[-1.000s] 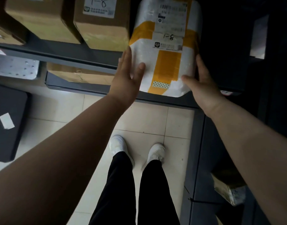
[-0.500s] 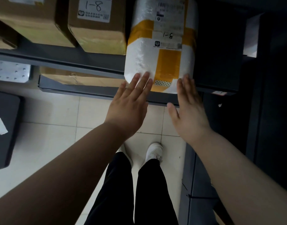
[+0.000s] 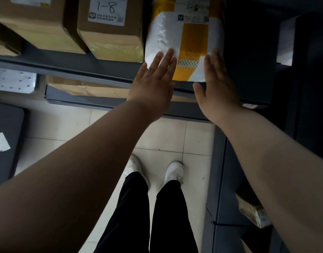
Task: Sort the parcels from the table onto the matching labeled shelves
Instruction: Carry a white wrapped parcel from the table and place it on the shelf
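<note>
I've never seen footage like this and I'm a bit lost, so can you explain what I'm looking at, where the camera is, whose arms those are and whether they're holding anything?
There is no machine here. A person wears a wide-angle camera on the head, looking forward and down, and every picture comes from it. That is why you see their own arms, dark trousers and white shoes on a tiled floor.

In front is a grey metal shelf. On it stand brown boxes, one cardboard box with a label hand-marked 1-8. Beside it is a white parcel with yellow tape, also marked 1-8.

The left hand and right hand are both open, fingers straight, with the fingertips against the parcel's near end. Nothing is gripped. They are probably pushing it into place.
</note>
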A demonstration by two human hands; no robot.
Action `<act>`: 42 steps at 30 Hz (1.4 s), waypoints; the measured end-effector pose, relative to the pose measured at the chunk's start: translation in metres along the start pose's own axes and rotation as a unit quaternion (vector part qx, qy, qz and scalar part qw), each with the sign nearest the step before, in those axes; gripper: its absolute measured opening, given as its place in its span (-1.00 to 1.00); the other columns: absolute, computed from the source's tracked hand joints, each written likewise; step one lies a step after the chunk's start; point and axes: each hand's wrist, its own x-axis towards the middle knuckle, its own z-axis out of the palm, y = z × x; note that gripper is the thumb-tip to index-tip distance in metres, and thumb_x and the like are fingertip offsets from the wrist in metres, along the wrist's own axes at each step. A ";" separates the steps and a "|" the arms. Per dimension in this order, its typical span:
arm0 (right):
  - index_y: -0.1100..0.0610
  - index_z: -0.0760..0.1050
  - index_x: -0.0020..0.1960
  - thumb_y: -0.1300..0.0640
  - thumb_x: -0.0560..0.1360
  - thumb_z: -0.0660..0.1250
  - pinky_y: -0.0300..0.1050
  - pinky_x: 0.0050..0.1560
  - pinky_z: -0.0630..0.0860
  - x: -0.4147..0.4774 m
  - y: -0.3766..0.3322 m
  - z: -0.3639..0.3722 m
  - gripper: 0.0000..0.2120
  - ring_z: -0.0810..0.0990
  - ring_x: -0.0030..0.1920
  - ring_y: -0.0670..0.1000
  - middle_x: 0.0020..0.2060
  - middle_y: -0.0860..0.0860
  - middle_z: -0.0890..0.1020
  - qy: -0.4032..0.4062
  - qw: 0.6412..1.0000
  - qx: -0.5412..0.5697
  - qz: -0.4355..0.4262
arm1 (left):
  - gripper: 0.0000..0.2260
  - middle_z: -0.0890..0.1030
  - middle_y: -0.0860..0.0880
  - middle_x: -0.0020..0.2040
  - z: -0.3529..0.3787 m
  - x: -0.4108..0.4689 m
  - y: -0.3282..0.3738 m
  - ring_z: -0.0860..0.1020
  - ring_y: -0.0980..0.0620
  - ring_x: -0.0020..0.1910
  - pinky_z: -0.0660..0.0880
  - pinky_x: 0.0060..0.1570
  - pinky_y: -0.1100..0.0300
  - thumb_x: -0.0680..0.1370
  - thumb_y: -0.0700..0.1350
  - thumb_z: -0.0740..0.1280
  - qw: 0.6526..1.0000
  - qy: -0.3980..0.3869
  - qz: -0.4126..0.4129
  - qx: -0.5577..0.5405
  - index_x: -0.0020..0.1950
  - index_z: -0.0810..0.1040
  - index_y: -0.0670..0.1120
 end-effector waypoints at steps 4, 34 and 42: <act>0.09 -0.21 0.55 0.02 0.63 0.06 0.01 0.52 -0.12 0.004 -0.005 -0.003 -0.38 -0.24 0.53 0.01 0.54 0.01 -0.23 0.010 1.000 -0.021 -0.011 | -0.49 -0.23 -0.01 0.56 -0.008 0.008 -0.002 -0.21 0.02 0.53 -0.13 0.50 0.03 0.67 -0.01 -0.05 1.000 -0.004 0.000 -0.007 0.56 -0.17 -0.08; 0.03 -0.27 0.50 -0.06 0.64 -0.02 -0.16 0.47 -0.32 -0.250 -0.090 -0.144 -0.42 -0.38 0.46 -0.16 0.44 -0.15 -0.31 0.095 0.991 0.088 -0.017 | -0.48 -0.13 0.07 0.51 -0.162 -0.227 0.056 -0.15 0.09 0.51 -0.17 0.45 0.12 0.57 0.11 -0.26 0.988 0.146 0.036 -0.020 0.51 -0.15 -0.03; 0.02 -0.16 0.54 -0.03 0.63 0.03 -0.13 0.50 -0.17 -0.311 -0.151 -0.168 -0.42 -0.32 0.46 -0.20 0.46 -0.20 -0.25 0.249 0.945 0.178 0.112 | -0.49 0.09 -0.02 0.49 -0.232 -0.242 0.010 0.09 -0.01 0.48 0.07 0.41 -0.01 0.61 0.03 -0.07 0.965 0.175 0.175 0.084 0.52 0.12 -0.15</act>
